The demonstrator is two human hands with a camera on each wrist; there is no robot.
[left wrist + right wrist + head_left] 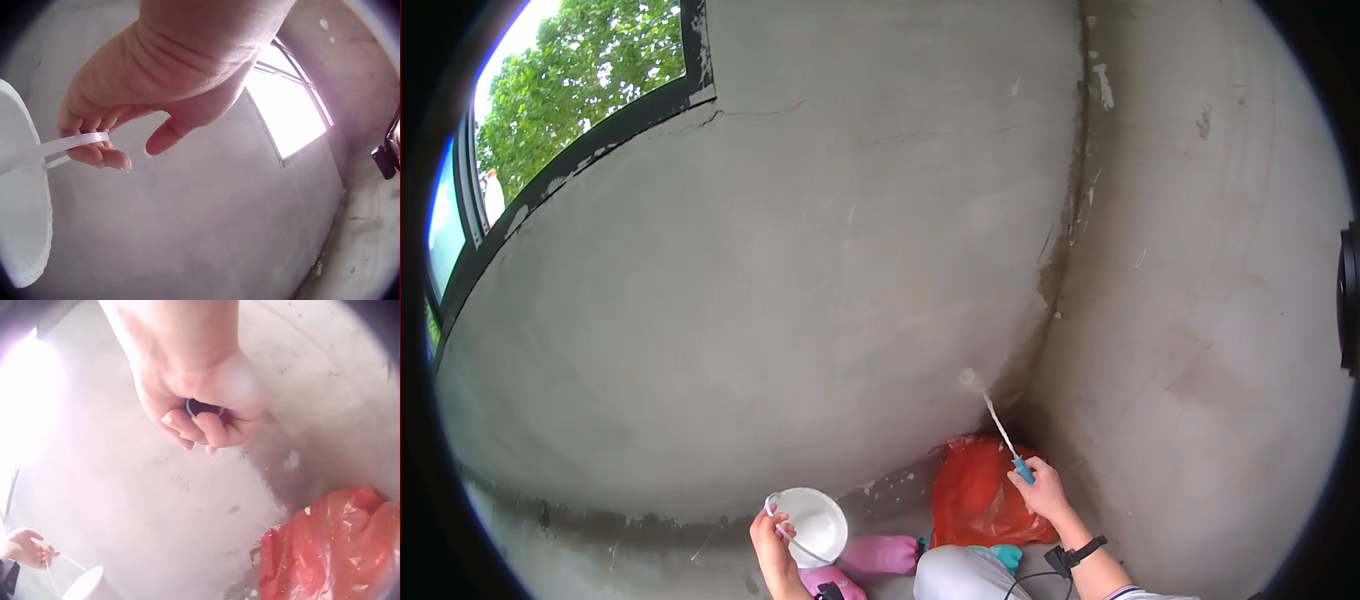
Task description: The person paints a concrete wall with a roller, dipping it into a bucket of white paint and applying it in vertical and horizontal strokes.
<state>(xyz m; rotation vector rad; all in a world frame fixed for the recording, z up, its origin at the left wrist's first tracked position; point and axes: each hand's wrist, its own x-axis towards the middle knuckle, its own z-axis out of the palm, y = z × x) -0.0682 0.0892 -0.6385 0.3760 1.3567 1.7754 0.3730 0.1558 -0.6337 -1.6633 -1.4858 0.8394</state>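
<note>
A white bucket (818, 528) hangs by its thin handle from my left hand (772, 548), whose fingers curl round the handle (75, 141). The bucket's pale rim shows at the left edge of the left wrist view. My right hand (1042, 492) grips the blue handle (1023, 470) of a roller or brush with a long whitish shaft. Its pale head (970, 378) is at the grey wall (830, 300), left of the corner; whether it touches cannot be told. In the right wrist view the fingers wrap the dark round handle end (205, 408).
A red plastic bag (975, 500) lies at the foot of the corner, below the right hand. Pink bottles (880, 553) and a teal object (1006, 556) are near the person's knee (960, 575). A dark-framed window (600, 80) is at upper left.
</note>
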